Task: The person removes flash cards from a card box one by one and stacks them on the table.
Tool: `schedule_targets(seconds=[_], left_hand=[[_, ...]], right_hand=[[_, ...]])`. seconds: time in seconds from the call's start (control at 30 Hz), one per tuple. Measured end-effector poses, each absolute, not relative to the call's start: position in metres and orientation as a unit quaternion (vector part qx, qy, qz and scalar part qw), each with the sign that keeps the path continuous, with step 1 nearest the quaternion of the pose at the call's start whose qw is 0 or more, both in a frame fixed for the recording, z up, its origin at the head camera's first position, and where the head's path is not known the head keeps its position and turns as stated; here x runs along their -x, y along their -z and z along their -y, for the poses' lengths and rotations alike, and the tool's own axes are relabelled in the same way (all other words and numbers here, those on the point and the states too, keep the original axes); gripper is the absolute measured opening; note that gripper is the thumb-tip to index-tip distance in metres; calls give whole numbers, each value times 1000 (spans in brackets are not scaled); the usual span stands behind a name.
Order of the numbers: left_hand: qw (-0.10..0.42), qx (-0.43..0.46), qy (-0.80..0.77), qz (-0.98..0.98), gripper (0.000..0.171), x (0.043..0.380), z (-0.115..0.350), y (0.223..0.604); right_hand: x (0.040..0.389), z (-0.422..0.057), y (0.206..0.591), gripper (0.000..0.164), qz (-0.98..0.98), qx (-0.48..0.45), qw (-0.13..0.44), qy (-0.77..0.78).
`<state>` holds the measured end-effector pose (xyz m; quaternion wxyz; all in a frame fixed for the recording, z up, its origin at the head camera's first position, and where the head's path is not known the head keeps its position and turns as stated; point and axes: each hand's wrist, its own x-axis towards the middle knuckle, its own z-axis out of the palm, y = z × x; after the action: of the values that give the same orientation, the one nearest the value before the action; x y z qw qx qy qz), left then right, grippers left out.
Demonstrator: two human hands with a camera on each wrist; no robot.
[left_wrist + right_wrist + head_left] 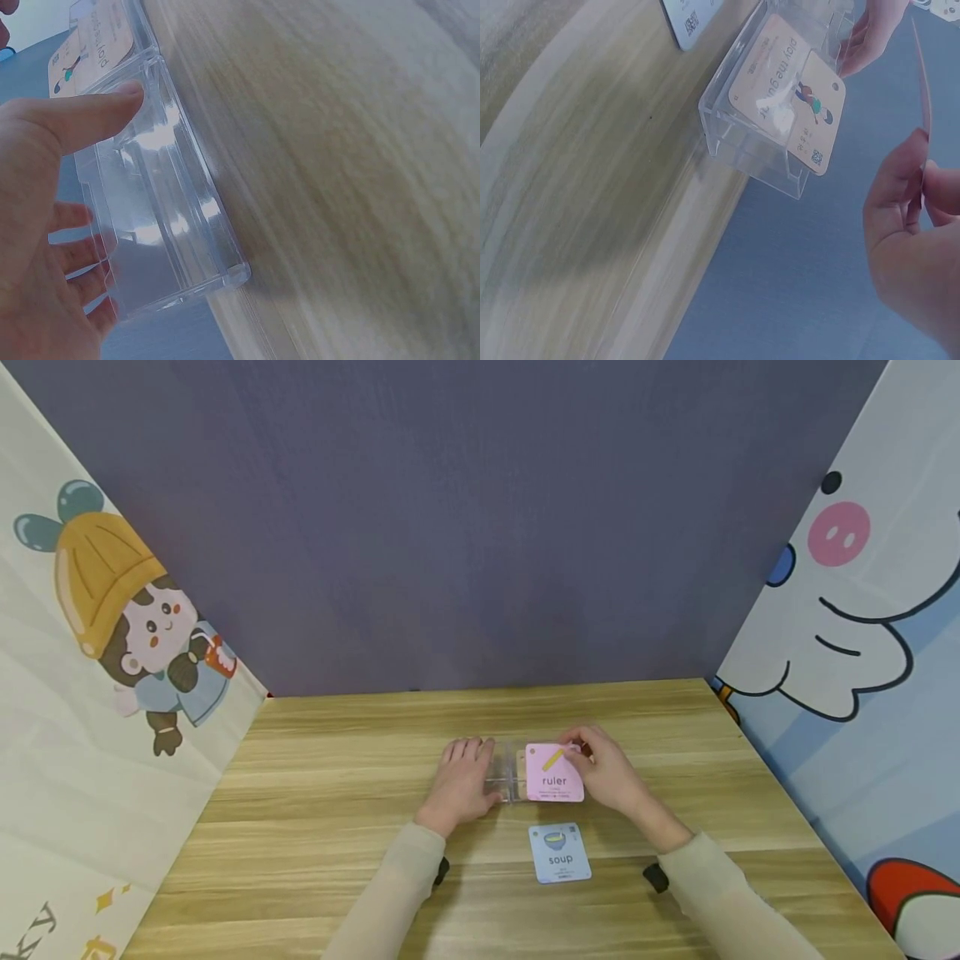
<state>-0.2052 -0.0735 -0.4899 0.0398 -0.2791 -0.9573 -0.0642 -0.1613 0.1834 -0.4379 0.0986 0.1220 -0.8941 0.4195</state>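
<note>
Pink ruler card (553,782), 1 pc.: pinched in grip of R. hand (611,777), above clear box (161,217) on counter (300,835). L. hand (459,782) grip clasps box; best brace it firmly, w/ card unbent.

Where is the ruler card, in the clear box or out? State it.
Out: the right wrist view shows the ruler card edge-on, pinched by the right hand, apart from the clear box.
</note>
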Motion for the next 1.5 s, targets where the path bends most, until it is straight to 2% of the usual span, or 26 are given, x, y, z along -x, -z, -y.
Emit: schedule_targets(seconds=[0.6,1.5], left_hand=[[39,278,65,957,94,204,72,490],[41,276,69,958,97,206,72,491]], right_hand=[[153,-185,438,16,898,-107,65,-423],[143,-194,441,19,887,-119,51,-444]])
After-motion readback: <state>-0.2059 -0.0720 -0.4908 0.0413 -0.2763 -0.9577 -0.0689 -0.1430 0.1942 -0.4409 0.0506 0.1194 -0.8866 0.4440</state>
